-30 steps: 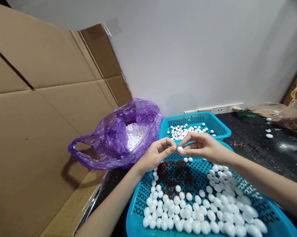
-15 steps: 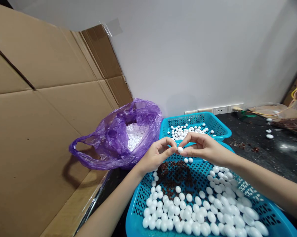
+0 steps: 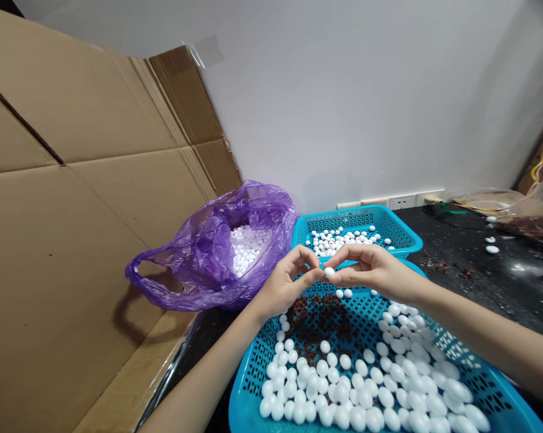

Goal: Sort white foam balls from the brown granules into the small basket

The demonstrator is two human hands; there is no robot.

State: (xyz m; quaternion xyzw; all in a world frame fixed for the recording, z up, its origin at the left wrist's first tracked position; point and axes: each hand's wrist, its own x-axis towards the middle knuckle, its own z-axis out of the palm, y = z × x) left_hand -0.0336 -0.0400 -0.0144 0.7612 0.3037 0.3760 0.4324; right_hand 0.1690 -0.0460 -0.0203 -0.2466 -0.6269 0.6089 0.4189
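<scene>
My right hand (image 3: pixel 370 270) pinches a small white egg-shaped ball (image 3: pixel 329 272) between thumb and fingertips, above the near blue basket. Close against it is my left hand (image 3: pixel 293 279), thumb and forefinger drawn together at the ball's left side; whether they grip something tiny there is hidden. Below both hands, the near blue plastic basket (image 3: pixel 248 367) holds many similar white balls (image 3: pixel 343 391) and a patch of dark brown crumbs (image 3: pixel 320 319). More white balls lie in a far blue basket (image 3: pixel 406 240) just behind.
A purple plastic bag (image 3: pixel 199 258) full of white balls stands open at the left, beside a tall cardboard sheet (image 3: pixel 95 180). On the black table (image 3: pixel 469 282) at right lie stray balls, brown bits and a clear bag of brown material (image 3: pixel 533 228). Power sockets (image 3: pixel 404 202) line the wall.
Almost nothing differs. My left forefinger has lifted slightly away from the ball, while the right hand keeps its pinch in the same place.
</scene>
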